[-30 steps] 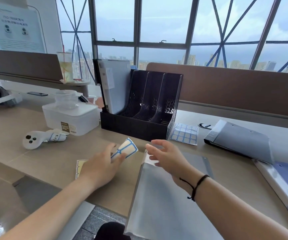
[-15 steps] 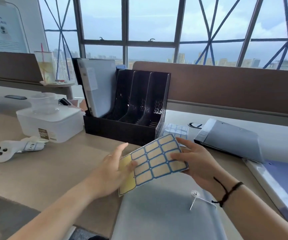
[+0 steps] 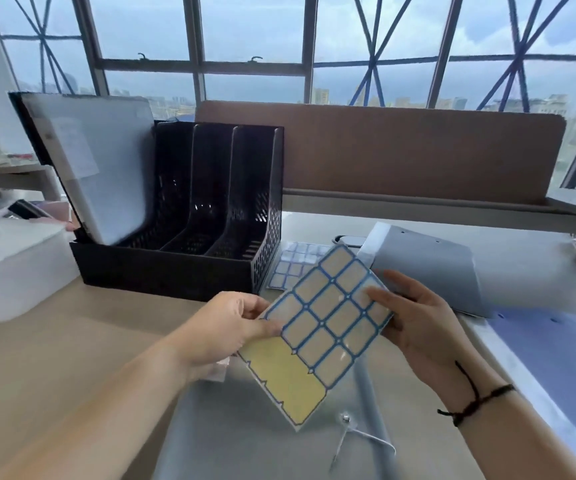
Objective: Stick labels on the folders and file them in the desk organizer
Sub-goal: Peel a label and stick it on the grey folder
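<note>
I hold a label sheet (image 3: 321, 327) with blue-bordered labels and a bare yellow strip above a grey folder (image 3: 265, 441) lying on the desk in front of me. My left hand (image 3: 231, 327) pinches the sheet's left edge. My right hand (image 3: 414, 317) holds its right edge, thumb on a label near the top. The black desk organizer (image 3: 182, 237) stands behind, with one white folder (image 3: 99, 168) upright in its leftmost slot. A second label sheet (image 3: 290, 268) lies flat beside the organizer.
Another grey folder (image 3: 428, 268) lies at the right, with a blue folder (image 3: 563, 362) nearer the desk's right edge. A white plastic box (image 3: 13, 265) sits at the left. A brown partition (image 3: 383, 154) runs along the back of the desk.
The label sheet went from my left hand alone to both hands, raised and turned flat toward me over the folder. The view has swung to the right.
</note>
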### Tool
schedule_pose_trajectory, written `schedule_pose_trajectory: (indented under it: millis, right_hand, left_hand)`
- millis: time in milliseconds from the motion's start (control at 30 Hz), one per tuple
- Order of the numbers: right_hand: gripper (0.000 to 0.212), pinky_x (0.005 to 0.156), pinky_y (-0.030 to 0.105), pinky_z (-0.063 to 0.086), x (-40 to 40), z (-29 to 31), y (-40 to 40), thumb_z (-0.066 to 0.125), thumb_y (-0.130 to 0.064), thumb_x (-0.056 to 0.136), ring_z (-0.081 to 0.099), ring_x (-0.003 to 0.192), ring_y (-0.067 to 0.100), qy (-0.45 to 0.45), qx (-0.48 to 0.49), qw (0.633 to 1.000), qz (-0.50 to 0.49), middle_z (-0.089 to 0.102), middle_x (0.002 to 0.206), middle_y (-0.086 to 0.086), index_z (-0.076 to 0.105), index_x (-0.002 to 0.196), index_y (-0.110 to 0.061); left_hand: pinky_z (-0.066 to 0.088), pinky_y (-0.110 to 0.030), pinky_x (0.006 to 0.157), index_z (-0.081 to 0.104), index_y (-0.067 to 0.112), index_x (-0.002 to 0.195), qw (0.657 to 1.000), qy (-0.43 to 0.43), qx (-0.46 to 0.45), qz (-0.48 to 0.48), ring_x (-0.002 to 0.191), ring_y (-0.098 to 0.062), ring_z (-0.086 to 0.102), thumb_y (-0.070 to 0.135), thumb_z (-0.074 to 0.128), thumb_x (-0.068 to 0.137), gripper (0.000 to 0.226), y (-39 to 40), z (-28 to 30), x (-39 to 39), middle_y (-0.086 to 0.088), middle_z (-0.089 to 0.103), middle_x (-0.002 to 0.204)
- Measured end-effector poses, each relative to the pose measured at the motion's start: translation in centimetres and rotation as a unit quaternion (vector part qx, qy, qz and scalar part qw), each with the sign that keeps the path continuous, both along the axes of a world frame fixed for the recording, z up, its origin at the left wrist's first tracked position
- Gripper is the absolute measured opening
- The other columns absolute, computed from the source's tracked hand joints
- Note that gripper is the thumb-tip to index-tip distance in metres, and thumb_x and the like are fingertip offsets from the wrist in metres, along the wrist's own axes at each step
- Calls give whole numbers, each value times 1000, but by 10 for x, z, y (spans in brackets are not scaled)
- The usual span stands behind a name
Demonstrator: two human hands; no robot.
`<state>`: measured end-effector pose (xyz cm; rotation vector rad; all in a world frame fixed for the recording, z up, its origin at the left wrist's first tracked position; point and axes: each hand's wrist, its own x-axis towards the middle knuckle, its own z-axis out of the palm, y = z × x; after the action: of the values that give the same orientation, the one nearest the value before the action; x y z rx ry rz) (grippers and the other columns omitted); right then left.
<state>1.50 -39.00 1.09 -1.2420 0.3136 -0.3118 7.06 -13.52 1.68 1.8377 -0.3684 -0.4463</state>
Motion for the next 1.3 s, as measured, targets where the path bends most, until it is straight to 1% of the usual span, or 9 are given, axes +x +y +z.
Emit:
schedule_pose_trajectory:
  millis: [100, 200, 467, 667, 800, 900, 1067, 1200, 1300]
  right_hand:
    - [68, 72, 40, 58, 1, -5, 0, 76, -9, 83, 72, 77, 29, -8, 47, 998, -33, 78, 95, 14, 43, 141, -15]
    - [79, 87, 51, 58, -4, -8, 9, 75, -3, 82, 74, 89, 33, 11, 5, 1000, -1, 77, 98, 15, 35, 146, -28]
    - [83, 86, 52, 58, -7, -13, 22, 70, 4, 85, 75, 80, 24, 35, -255, 966, 23, 79, 88, 0, 34, 143, -42]
    - [74, 82, 46, 60, -13, -14, 31, 74, -9, 87, 74, 85, 15, 12, -292, 956, 21, 74, 99, -19, 41, 134, -57]
    - [61, 96, 29, 45, -17, -20, 33, 76, -41, 81, 51, 121, 5, 22, -470, 881, -49, 40, 138, -26, 40, 127, -61]
    - [55, 111, 38, 32, -17, -22, 35, 74, -48, 81, 29, 139, 18, -10, -604, 791, -101, 21, 151, -12, 48, 130, -49]
    - [30, 104, 48, 34, -20, -26, 53, 69, -51, 78, 51, 115, 27, -121, -681, 708, -144, 61, 107, -7, 74, 101, -31]
    - [32, 103, 46, 35, -19, -32, 58, 68, -57, 79, 51, 106, 21, -126, -681, 709, -132, 60, 99, -12, 76, 100, -35]
    - [30, 97, 37, 34, -18, -34, 55, 62, -57, 80, 54, 100, 18, -126, -663, 728, -121, 60, 95, -16, 76, 98, -37]
  left_hand:
    - [58, -39, 74, 71, 5, 107, 995, 66, -62, 40, 85, -28, 74, 8, 72, 87, 20, -18, 1, 6, -16, 76, 102]
    - [44, -61, 101, 64, 3, 116, 985, 108, -115, 67, 109, -44, 66, 5, 70, 88, 28, -34, -3, 7, -22, 72, 114]
    - [52, -38, 89, 72, 15, 110, 991, 84, -106, 14, 100, -24, 73, 10, 70, 88, 23, -34, -19, 0, -7, 78, 105]
    - [47, -60, 102, 73, 14, 111, 984, 126, -121, 46, 112, -41, 66, 10, 72, 85, 26, -29, -21, 2, -12, 76, 108]
    - [49, -57, 100, 72, 12, 114, 982, 136, -127, 32, 111, -39, 67, 3, 70, 86, 30, -29, -18, -3, -12, 76, 109]
    - [55, -49, 94, 71, 8, 114, 982, 138, -128, 24, 107, -33, 70, 0, 67, 87, 28, -30, -18, -5, -12, 76, 110]
    - [59, -42, 82, 72, 2, 103, 980, 143, -138, 21, 90, -28, 72, -7, 68, 83, 22, -31, -18, -8, -19, 76, 105]
    - [45, -58, 102, 74, 4, 106, 980, 143, -137, -4, 98, -31, 68, 0, 74, 79, 27, -32, -16, -13, -21, 74, 111]
    - [45, -52, 102, 78, 10, 98, 982, 135, -129, -16, 96, -25, 66, -4, 74, 80, 23, -31, -16, -14, -15, 76, 106]
